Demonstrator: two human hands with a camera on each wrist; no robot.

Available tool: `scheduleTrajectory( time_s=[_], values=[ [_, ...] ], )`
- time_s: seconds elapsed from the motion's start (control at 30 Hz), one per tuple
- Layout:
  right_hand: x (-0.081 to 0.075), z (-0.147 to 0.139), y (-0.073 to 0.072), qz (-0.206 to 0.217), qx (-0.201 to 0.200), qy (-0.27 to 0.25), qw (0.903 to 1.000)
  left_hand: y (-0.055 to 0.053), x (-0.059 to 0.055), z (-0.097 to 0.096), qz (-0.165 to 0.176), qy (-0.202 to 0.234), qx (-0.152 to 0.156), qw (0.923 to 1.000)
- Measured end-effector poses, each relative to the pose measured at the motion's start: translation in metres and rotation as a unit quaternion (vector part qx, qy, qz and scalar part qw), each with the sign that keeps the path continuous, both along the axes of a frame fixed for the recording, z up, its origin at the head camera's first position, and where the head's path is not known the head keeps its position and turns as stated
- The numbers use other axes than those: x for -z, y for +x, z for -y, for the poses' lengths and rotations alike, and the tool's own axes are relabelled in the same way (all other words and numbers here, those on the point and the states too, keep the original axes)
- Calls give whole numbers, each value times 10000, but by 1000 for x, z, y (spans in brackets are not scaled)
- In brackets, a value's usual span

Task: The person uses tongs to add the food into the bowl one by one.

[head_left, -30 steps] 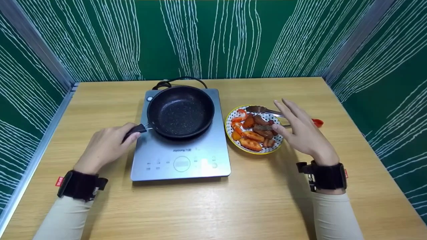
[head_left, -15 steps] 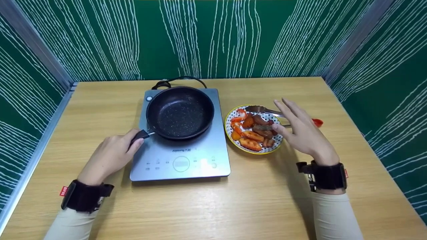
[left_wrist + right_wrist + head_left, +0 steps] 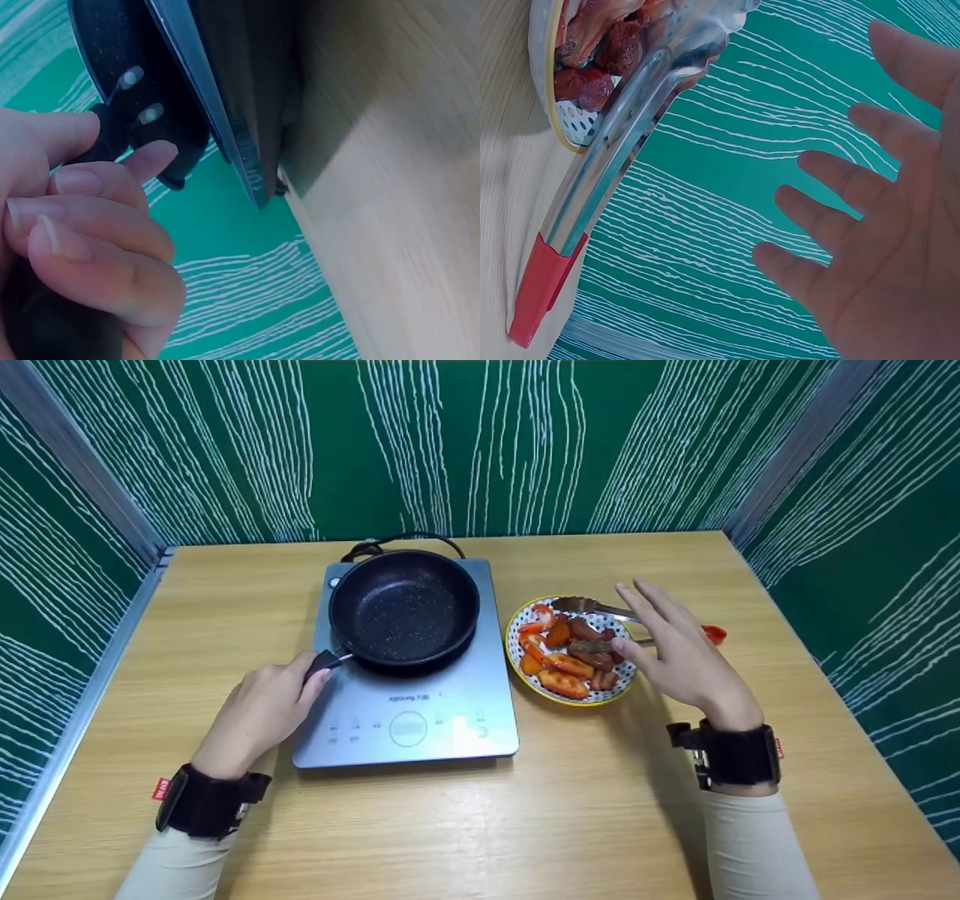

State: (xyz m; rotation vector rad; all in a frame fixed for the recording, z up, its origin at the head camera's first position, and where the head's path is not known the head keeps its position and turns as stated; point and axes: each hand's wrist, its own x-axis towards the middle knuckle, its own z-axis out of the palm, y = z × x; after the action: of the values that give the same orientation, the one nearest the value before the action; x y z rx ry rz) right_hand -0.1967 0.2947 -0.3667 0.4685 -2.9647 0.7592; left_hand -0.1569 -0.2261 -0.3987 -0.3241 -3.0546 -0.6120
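My left hand [image 3: 262, 712] grips the black handle [image 3: 324, 661] of a dark speckled frying pan [image 3: 405, 607], its fingers curled round it in the left wrist view. Nothing lies in the pan. It is over the silver induction cooktop [image 3: 454, 739]; I cannot tell whether its base touches. My right hand [image 3: 686, 660] hovers with spread fingers above metal tongs [image 3: 615, 613] and holds nothing. Those tongs have red handle ends [image 3: 540, 292] and lie across a yellow-rimmed dotted plate [image 3: 577, 703]. Meat pieces [image 3: 596, 660], orange wedges [image 3: 562, 684] and red-white pieces [image 3: 536, 619] fill the plate.
A black cord [image 3: 420, 535] runs behind the cooktop. The wooden table [image 3: 465, 832] is enclosed at the back and sides by green panels [image 3: 465, 450] with white lines. The plate stands close to the cooktop's right edge.
My left hand has shifted to the right with the pan's handle. The pan has moved slightly, rising a little in the view since half a second ago. My right hand, tongs and plate stay put.
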Motion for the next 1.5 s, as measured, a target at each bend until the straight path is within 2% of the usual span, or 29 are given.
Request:
scheduleTrajectory(
  time_s=[0.17,0.47,0.83,1.03,1.27,1.5],
  values=[
    [0,-1,0,-7,-1,-6,10000,-1,-1,-2,16,105,-40,9999],
    [0,-6,-1,-17,41,-22,10000,-2,0,-7,415,380,-344,9978],
    [0,-19,-7,183,148,69,9997,-3,-4,-6,752,458,-354,9955],
    [8,-40,-25,437,80,439,9980,-2,-6,-3,867,443,-343,9947],
    [27,-56,-51,865,-70,1038,9908,-1,-6,1,882,478,-334,9944],
    [40,-63,-61,1027,35,1246,9869,-3,-7,-3,905,493,-316,9942]
  ],
)
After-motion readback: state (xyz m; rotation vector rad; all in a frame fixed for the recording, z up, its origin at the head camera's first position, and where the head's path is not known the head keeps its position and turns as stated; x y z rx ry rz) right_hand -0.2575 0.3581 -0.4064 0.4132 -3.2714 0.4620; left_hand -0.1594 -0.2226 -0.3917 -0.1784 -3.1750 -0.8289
